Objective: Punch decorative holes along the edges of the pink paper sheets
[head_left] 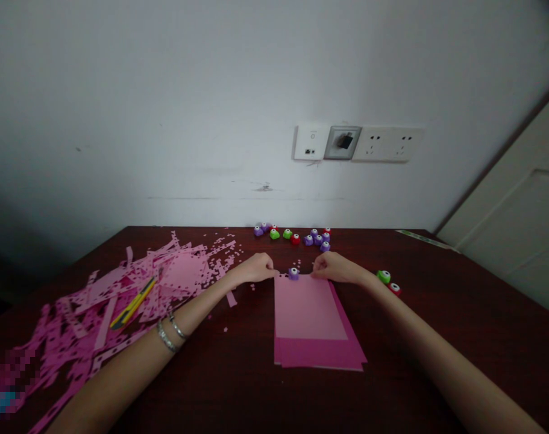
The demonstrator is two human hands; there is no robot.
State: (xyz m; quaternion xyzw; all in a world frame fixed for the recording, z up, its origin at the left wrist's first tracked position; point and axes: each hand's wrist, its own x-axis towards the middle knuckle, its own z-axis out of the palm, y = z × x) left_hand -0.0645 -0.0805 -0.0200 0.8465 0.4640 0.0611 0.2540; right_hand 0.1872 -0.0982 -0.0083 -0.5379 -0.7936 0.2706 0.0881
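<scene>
paper stack [310,310] on counter [229,386], punch [293,274] at its far edge betw l hand [256,267] & r hand [335,267]. scrap heap [184,269] on l side, cutter [134,303] atop it; cutouts [218,268] mostly betw heap & stack. more punches [295,239] behind stack, nr wall [166,120]; punch pair [384,277] just r of r hand. ruler [425,239] at back r. sockets [387,144] on wall above counter.

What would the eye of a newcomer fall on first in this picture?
Probably the pink sheets, stacked unevenly on the dark table, with a small purple punch at their far edge between the left hand and the right hand. Next comes the messy heap of pink scraps at left, a yellow cutter lying on it. Small coloured punches sit near the wall.
</scene>
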